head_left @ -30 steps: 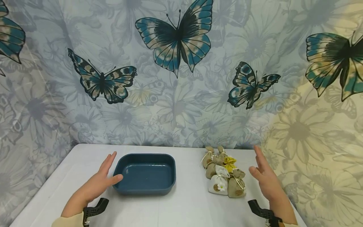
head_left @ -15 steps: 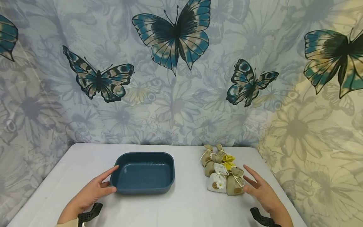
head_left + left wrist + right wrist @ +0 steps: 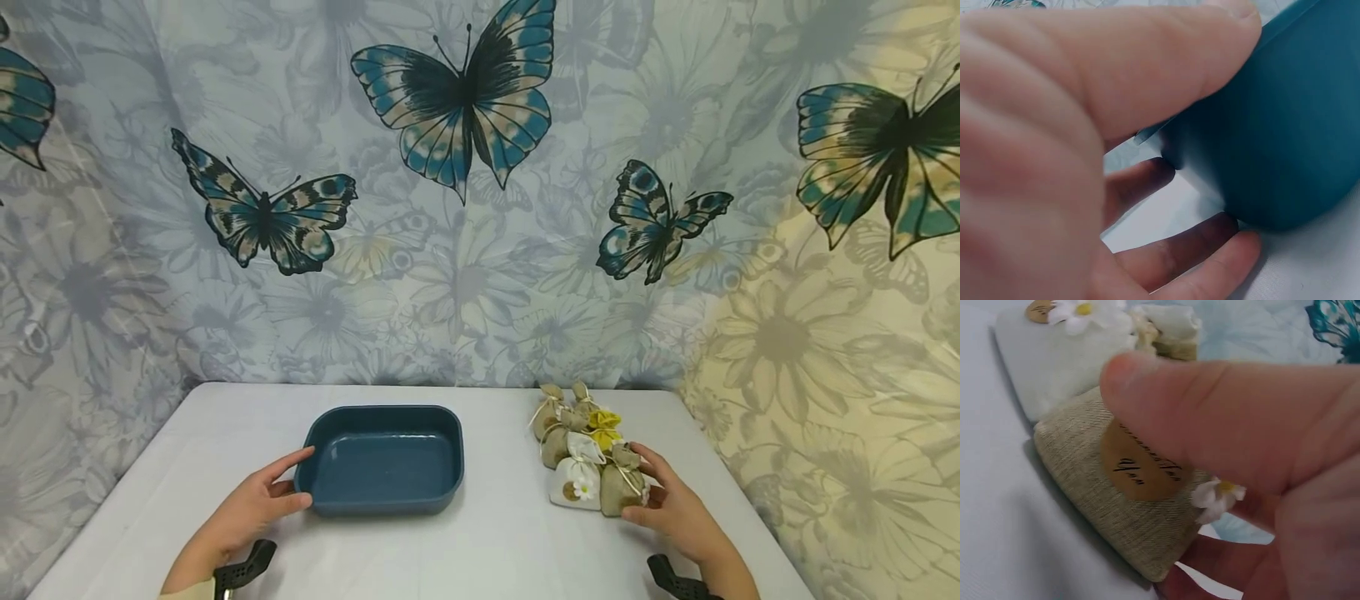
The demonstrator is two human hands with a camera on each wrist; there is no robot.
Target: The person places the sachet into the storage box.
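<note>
In the head view, my left hand [image 3: 251, 512] is at the left end of a dark blue rectangular dish [image 3: 386, 507]. The left wrist view shows its thumb [image 3: 1172, 62] lying along the rim and its extended fingers against the outer wall. My right hand [image 3: 678, 508] holds the front right beige drawstring pouch [image 3: 621, 490] among several small pouches. Up close, the thumb [image 3: 1166, 419] crosses the pouch's front, over a round brown label with black lettering [image 3: 1135, 469]; the fingers curl behind, partly hidden. A white pouch [image 3: 573, 483] with a daisy stands beside it.
More beige pouches [image 3: 553, 450] and a yellow one [image 3: 604, 429] cluster behind the front pair. White cloth covers the table [image 3: 495, 542]. A butterfly-print backdrop [image 3: 465, 317] rises behind the table's far edge.
My right hand has come down and left, from beside the pouches onto the front right beige one. My left hand has lowered to the dish's left end. The dish and pouches keep their places.
</note>
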